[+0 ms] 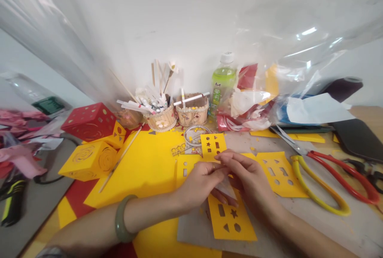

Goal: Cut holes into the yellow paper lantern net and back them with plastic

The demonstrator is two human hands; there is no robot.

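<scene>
My left hand (199,184) and my right hand (247,174) meet at the fingertips, both closed in a pinch. What lies between the fingertips is too small and hidden to name. A pale, whitish piece (226,189) shows below the left fingers, partly covered. Beneath the hands is a yellow card (243,230) with star, triangle, rectangle and hexagon cut-outs; whether fingers grip it I cannot tell. Another yellow cut-out card (212,138) lies just beyond the fingers. A third cut-out card (281,166) lies right of my right hand.
Scissors (302,150) with red and yellow handles lie open at right. Two paper boxes, red (89,122) and yellow (89,160), stand left on yellow sheets. Pen baskets (161,119) and a green drink bottle (223,84) line the wall. A pink glue gun (25,156) is far left.
</scene>
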